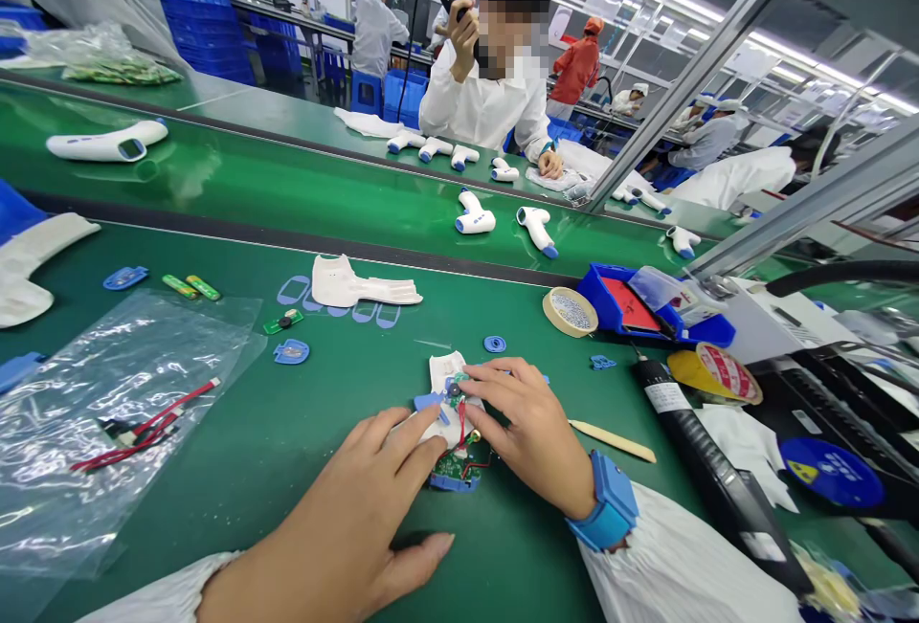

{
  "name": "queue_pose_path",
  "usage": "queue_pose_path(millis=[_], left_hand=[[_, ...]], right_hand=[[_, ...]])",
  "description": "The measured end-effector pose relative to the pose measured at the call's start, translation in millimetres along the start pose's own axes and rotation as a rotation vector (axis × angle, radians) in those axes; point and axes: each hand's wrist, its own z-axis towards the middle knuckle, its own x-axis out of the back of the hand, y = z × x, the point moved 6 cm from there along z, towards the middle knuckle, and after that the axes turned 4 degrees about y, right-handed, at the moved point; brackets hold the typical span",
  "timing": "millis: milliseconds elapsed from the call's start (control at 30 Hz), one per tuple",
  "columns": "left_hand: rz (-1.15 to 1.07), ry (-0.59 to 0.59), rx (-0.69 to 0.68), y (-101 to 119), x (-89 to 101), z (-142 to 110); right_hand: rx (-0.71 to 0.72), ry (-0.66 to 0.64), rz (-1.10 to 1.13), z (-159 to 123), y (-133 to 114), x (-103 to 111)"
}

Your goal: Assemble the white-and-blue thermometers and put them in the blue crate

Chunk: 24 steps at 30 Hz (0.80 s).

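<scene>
In front of me on the green bench lies a white thermometer housing half (446,370), with blue parts, red wires (461,420) and a green circuit board (459,466) at its near end. My left hand (359,499) reaches its left side, fingers stretched out and thumb spread wide. My right hand (527,417), with a blue wristband, is closed at the housing's right edge, fingers and thumb on the small parts. The fingers partly cover the housing. A small blue oval part (494,344) lies just beyond, and a cream-coloured flat stick (614,441) is right of my right hand.
A plastic bag (179,345) with red-black wires lies left. Another housing half (366,283) and blue frames are ahead. A round tub of screws (570,311), blue bin (610,317) and black electric screwdriver (704,460) stand right. Beyond the green conveyor (287,192), a person holds a thermometer.
</scene>
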Motion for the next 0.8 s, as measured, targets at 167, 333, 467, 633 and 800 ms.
queue_pose_path(millis=[167,333,467,633,800], left_hand=[[-0.021,0.039,0.0,-1,-0.1,-2],[-0.021,0.006,0.014,-3,-2.9,-3],[-0.042,-0.002,0.032,-2,0.2,-2],[-0.061,-0.01,0.005,-1,8.0,9],[-0.055,-0.009,-0.071,-5,7.2,20]], right_hand=[[0.002,0.01,0.002,0,-1,0],[0.018,0.008,-0.052,-1,-2,-1],[0.022,0.008,-0.059,-1,-3,-1],[0.02,-0.013,-0.056,0,-4,-1],[0.006,-0.015,-0.034,0,-5,-1]])
